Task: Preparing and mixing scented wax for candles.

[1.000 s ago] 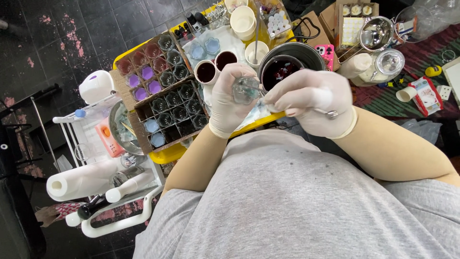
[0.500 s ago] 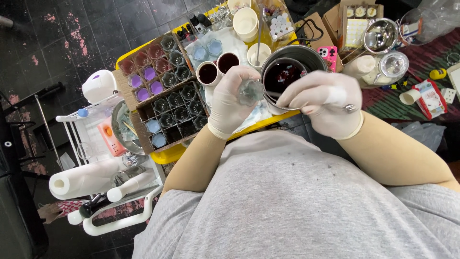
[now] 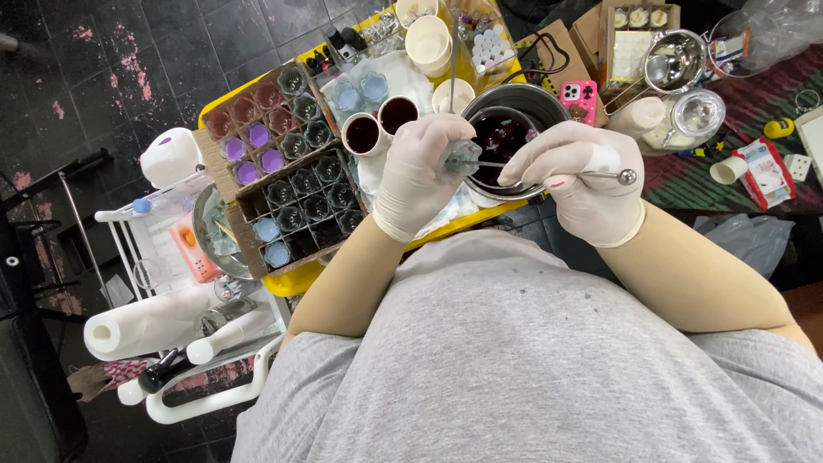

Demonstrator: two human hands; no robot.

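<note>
The person's gloved left hand [image 3: 422, 176] is closing its fingers around a small clear glass jar [image 3: 459, 159], holding it up in front of the chest. The gloved right hand [image 3: 576, 182] is pinching a thin metal spoon [image 3: 600, 174] between thumb and fingertips; its handle is pointing away to the right and ending in a small ball, while its other end is reaching to the jar's mouth. Whether the spoon is touching the jar's inside cannot be told.

Just beyond the jar and both hands, a round metal pot [image 3: 514, 129] is sitting with dark red liquid inside. Just beyond the left hand, two white cups [image 3: 377, 124] of the same dark liquid are standing side by side, and an empty cream cup [image 3: 452, 94] is standing near them. All of these are resting on a yellow tray [image 3: 300, 276].

To the left of the left hand, a cardboard box [image 3: 283, 176] with dividers is holding rows of small glass jars, some filled with purple, red or pale blue. A pink phone [image 3: 579, 99] is lying beyond the right hand. Farther right, a metal strainer [image 3: 673, 62] and a glass jar with a lid [image 3: 694, 116] are standing. Well to the left, a white roll of paper towel [image 3: 141, 321] is lying on a white rack [image 3: 206, 396].
</note>
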